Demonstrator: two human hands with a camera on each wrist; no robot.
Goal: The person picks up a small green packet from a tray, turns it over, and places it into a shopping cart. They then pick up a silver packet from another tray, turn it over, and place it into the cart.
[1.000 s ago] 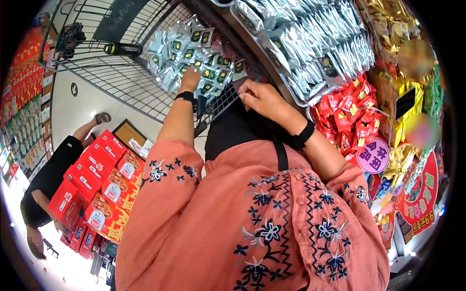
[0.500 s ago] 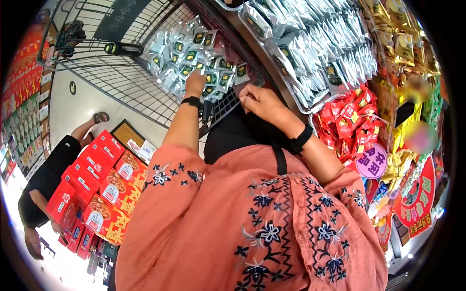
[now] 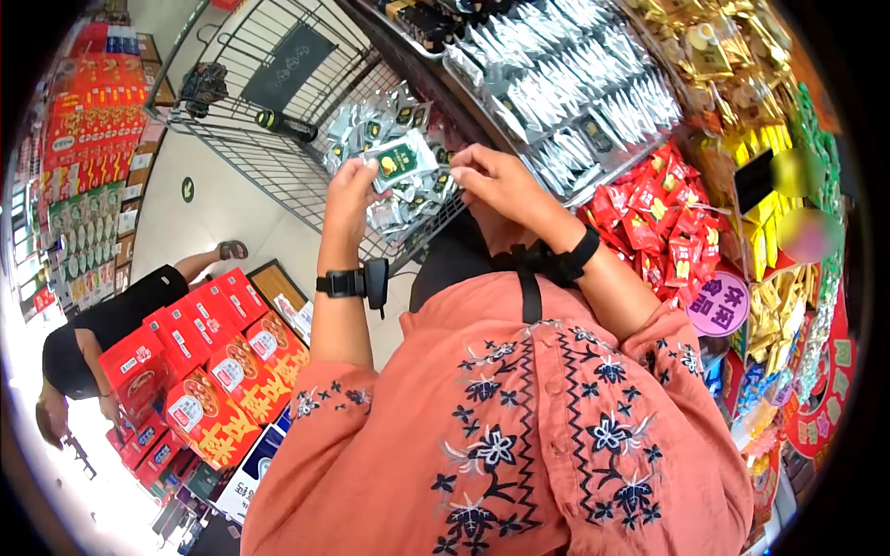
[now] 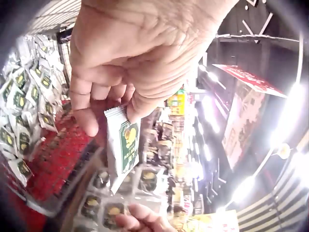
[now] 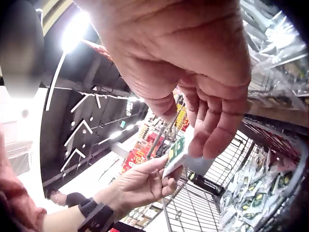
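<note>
My left hand (image 3: 350, 199) pinches a small silver-white packet (image 3: 405, 163) by one end, between thumb and fingers, above the shopping cart. Its green label with a yellow picture faces up in the head view. To the right of the packet is my right hand (image 3: 505, 185), fingers loosely bent and holding nothing. In the left wrist view the right fingertips (image 4: 137, 217) show just below the packet's lower end, apart from it. A heap of similar packets (image 3: 403, 211) lies in the cart underneath, partly hidden by the held one.
The wire cart carries a dark panel (image 3: 289, 65) and holds a black cylinder with a green end (image 3: 286, 125). Along the right stand a tray of silver packets (image 3: 565, 83), red packets (image 3: 654, 218) and gold packets (image 3: 709, 46). Red boxes (image 3: 213, 375) and a person in black (image 3: 125, 320) are at left.
My left hand was down at the heap in the cart; it has come up and back toward me with one packet. The right hand stays near its earlier place. The view has shifted slightly.
</note>
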